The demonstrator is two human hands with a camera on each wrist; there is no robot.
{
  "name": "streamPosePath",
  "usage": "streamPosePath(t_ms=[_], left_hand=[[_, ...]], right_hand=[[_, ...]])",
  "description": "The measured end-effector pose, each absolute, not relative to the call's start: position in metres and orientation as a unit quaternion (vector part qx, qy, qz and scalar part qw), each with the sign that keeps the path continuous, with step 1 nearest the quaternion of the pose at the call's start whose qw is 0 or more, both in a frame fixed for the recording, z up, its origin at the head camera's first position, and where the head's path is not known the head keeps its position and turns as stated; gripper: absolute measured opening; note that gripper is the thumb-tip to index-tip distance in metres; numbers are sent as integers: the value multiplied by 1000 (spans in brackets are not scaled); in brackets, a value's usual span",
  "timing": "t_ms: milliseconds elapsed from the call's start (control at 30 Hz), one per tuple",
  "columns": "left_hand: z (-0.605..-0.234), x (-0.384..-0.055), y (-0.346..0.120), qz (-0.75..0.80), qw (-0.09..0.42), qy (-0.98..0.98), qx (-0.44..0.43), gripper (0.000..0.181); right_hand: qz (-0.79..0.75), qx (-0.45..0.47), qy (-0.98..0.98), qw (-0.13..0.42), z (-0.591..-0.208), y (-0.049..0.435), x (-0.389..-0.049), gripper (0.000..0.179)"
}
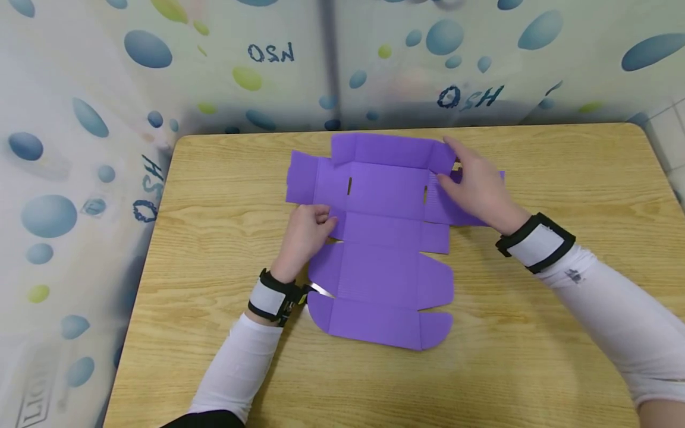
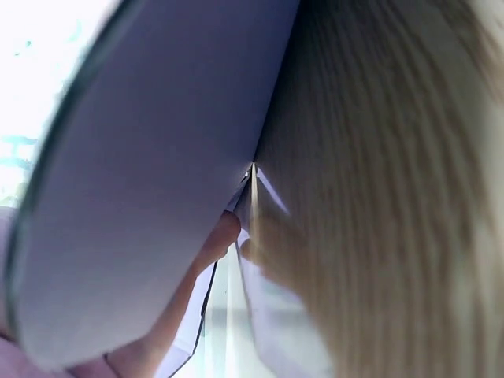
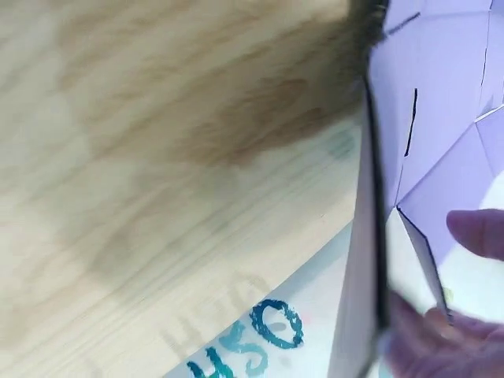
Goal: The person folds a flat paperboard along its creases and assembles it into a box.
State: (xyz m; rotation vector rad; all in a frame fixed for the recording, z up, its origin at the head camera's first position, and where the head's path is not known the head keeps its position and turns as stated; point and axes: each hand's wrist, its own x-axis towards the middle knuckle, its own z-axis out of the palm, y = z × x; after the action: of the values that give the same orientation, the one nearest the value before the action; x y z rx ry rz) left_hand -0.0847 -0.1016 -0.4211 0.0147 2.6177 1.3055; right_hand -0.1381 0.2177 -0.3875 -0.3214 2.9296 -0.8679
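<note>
An unfolded purple cardboard box (image 1: pixel 380 261) lies on the wooden table, with creases, slots and side flaps showing. My left hand (image 1: pixel 306 238) is at its left edge, with curled fingers and thumb holding a small side flap. Close up in the left wrist view, a pale flap (image 2: pixel 157 173) stands tilted over the table and hides part of that hand. At the upper right corner, my right hand (image 1: pixel 481 190) grips the raised end flap (image 1: pixel 442 157) between thumb and fingers. The right wrist view shows its thumb (image 3: pixel 476 232) apart from the fingers beside the folded-up cardboard (image 3: pixel 441 79).
The wooden table (image 1: pixel 562 333) extends around the cardboard on every side. Behind its far edge and along the left stands a pale sheet (image 1: pixel 214 77) with blue and green spots and lettering. White tiles (image 1: pixel 669 137) show at the far right.
</note>
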Motion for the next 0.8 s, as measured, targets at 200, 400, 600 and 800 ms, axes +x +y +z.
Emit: streamPosePath(t_ms=[200, 400, 600, 800], left_hand=[[-421, -84, -101, 443, 102, 890, 9, 52], [-421, -84, -103, 449, 96, 888, 15, 53], [-422, -83, -103, 450, 95, 888, 17, 53], [-423, -84, -101, 442, 96, 892, 25, 51]], right_hand=[[-241, -119, 961, -62, -392, 230, -101, 44], [-196, -145, 970, -17, -405, 232, -71, 15], [-197, -134, 971, 31, -409, 230, -71, 32], [-203, -102, 969, 97, -409, 229, -70, 52]])
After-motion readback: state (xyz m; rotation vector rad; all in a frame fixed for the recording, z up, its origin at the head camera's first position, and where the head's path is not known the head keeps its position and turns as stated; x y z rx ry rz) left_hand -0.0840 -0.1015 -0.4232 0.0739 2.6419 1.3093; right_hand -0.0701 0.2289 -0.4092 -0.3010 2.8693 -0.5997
